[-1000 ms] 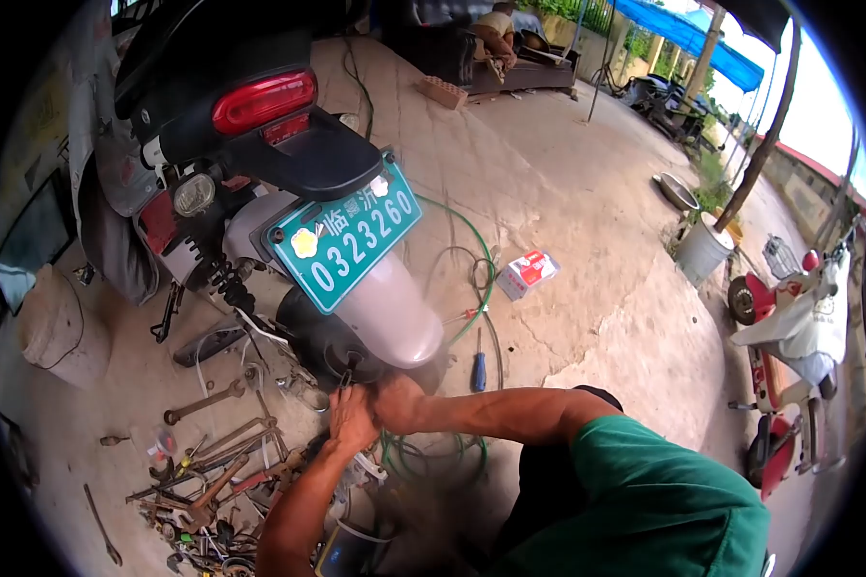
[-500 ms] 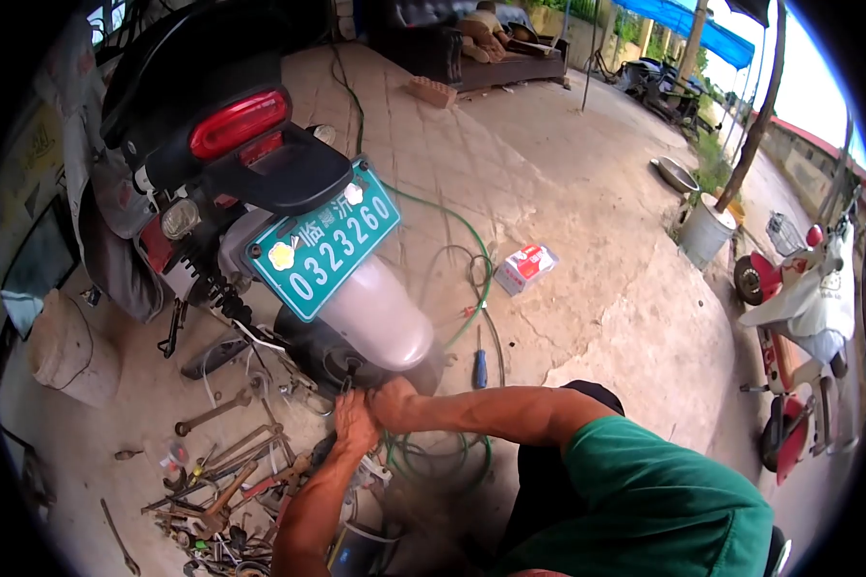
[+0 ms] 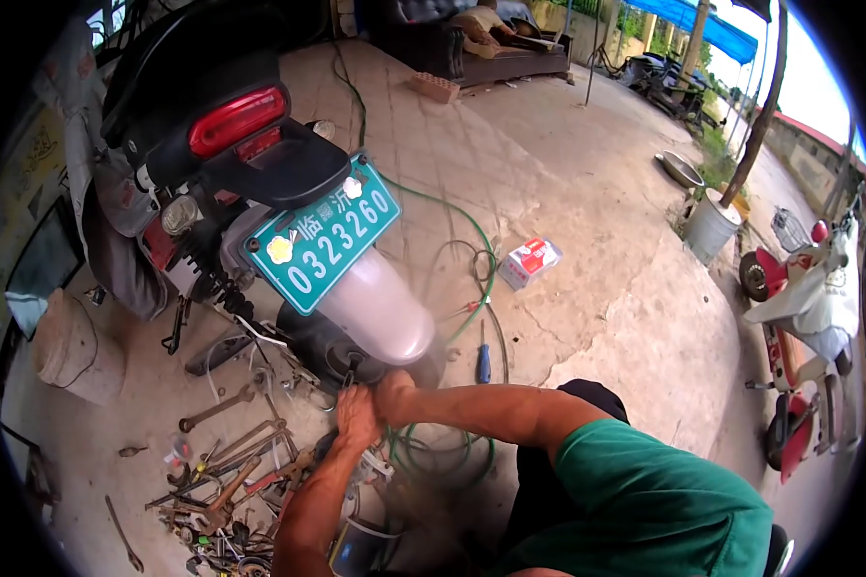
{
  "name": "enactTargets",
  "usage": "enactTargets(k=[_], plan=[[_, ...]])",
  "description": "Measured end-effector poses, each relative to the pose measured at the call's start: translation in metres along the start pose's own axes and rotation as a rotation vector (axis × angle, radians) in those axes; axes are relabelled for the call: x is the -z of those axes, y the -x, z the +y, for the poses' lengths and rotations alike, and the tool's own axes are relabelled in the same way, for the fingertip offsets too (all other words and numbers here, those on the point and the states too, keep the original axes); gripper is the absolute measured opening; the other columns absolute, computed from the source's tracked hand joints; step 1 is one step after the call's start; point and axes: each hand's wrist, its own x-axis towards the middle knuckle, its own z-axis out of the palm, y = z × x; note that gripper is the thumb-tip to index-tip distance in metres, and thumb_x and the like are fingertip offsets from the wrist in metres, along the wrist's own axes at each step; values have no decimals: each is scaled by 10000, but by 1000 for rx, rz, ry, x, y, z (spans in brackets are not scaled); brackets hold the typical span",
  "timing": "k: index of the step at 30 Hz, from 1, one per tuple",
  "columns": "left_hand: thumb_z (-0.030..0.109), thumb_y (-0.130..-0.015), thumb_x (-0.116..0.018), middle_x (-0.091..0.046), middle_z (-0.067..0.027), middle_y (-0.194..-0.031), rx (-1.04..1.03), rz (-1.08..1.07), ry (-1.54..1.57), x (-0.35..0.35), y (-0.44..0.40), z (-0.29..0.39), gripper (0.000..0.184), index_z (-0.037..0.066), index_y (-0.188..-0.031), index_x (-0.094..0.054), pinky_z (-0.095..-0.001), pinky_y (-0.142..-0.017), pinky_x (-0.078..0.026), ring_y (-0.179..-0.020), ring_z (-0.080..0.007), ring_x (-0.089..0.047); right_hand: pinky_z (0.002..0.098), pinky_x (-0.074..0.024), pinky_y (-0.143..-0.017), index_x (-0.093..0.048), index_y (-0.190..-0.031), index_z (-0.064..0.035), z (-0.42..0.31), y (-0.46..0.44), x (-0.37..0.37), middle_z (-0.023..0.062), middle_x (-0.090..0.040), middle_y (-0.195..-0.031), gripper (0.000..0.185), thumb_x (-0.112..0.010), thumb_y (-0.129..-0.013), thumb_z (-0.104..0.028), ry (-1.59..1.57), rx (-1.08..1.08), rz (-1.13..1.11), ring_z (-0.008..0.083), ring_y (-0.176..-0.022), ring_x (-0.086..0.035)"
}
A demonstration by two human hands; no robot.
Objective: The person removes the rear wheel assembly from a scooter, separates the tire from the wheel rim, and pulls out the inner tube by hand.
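Observation:
Down at the rear wheel (image 3: 303,351) of a parked electric scooter, my left hand (image 3: 358,415) is closed beside the hub. A short dark metal piece (image 3: 352,367) sticks up between its fingers and the hub; its kind is unclear. Right against it, my right hand (image 3: 394,394) is closed low by the tire, under the pale rear fender (image 3: 380,313). Its grip is hidden by the hand itself. Above hangs the green license plate (image 3: 329,236). A blue-handled screwdriver (image 3: 484,363) lies on the concrete to the right of my hands.
Wrenches and other loose tools (image 3: 226,481) are heaped at lower left, near a dark container (image 3: 364,548). A green hose (image 3: 476,226) winds over the floor by a red-and-white box (image 3: 529,262). A bucket (image 3: 77,351) stands left; a person (image 3: 481,29) is on the sofa.
The view has shifted slightly. Both hands stay together at the wheel hub, with little visible movement; the dark metal piece shows a bit more clearly now.

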Motion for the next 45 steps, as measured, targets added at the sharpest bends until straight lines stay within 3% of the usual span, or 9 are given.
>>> enactTargets(k=[11, 19, 21, 25, 27, 31, 36, 39, 45], plan=[[274, -751, -743, -668, -117, -1086, 3, -57, -8, -1, 0, 2, 372, 77, -1063, -697, -480, -1022, -401, -1134, -318, -579, 406, -505, -1019, -743, -1253, -54, 0, -2, -6, 125, -720, -1294, 550, -754, -826, -399, 16, 18, 21, 261, -1243, -657], [249, -758, -738, -644, -130, -1173, -24, -31, -19, -3, 2, 1, 485, 59, -1201, -688, -464, -1001, -419, -1127, -318, -580, 377, -520, -929, -808, -1137, -140, -4, -31, -46, 43, -757, -1234, 310, -679, -898, -288, 76, -62, 131, 208, -1171, -686], [252, -828, -673, -653, -92, -1094, 15, -93, -45, 5, 3, 8, 273, 110, -1058, -712, -444, -1015, -425, -1121, -292, -581, 402, -489, -836, -819, -1039, -172, -1, -8, -37, 38, -768, -1136, 239, -676, -874, -271, 110, 42, 183, 190, -1098, -694], [304, -806, -723, -646, -56, -906, 15, 158, 3, -8, 8, 9, 195, 116, -854, -706, -404, -975, -437, -988, -266, -608, 427, -430, -912, -579, -1310, 40, -2, 3, -51, 80, -745, -1048, 514, -640, -872, -221, 254, 24, 336, 229, -977, -708], [282, -799, -748, -628, -70, -918, -24, 203, 84, 4, 11, 8, 222, 88, -895, -700, -420, -955, -444, -990, -283, -600, 485, -365, -1058, -601, -1141, 21, -1, 8, -43, 174, -710, -1041, 367, -595, -831, -175, 162, 20, 251, 337, -1064, -660], [278, -767, -792, -612, -74, -919, -37, 191, 194, 12, 12, 6, 259, 79, -884, -676, -429, -959, -447, -1003, -291, -596, 416, -357, -977, -612, -1174, -28, -8, 21, -35, 125, -690, -1091, 350, -590, -892, -234, 376, 17, 210, 251, -1118, -610], [249, -707, -842, -619, -76, -939, -39, 183, 275, 10, 12, -3, 301, 84, -902, -684, -429, -967, -445, -1006, -288, -593, 550, -215, -1246, -464, -1439, 125, -20, 43, -44, 293, -493, -1465, 764, -642, -829, -301, 331, 24, 354, 439, -1429, -411], [237, -695, -856, -626, -75, -934, -55, 187, 356, 5, 11, -7, 303, 87, -893, -683, -428, -962, -443, -998, -286, -591, 539, -273, -1224, -526, -1406, 81, -19, 59, -21, 239, -511, -1467, 762, -726, -785, -312, -51, 119, 378, 412, -1413, -430], [231, -683, -870, -631, -70, -895, -69, 196, 440, 3, 9, -15, 303, 90, -840, -653, -431, -940, -439, -967, -279, -596, 426, -573, -827, -700, -1084, -36, -15, 78, -16, 172, -725, -1032, 290, -723, -905, -263, -566, -163, 312, 360, -946, -716]])
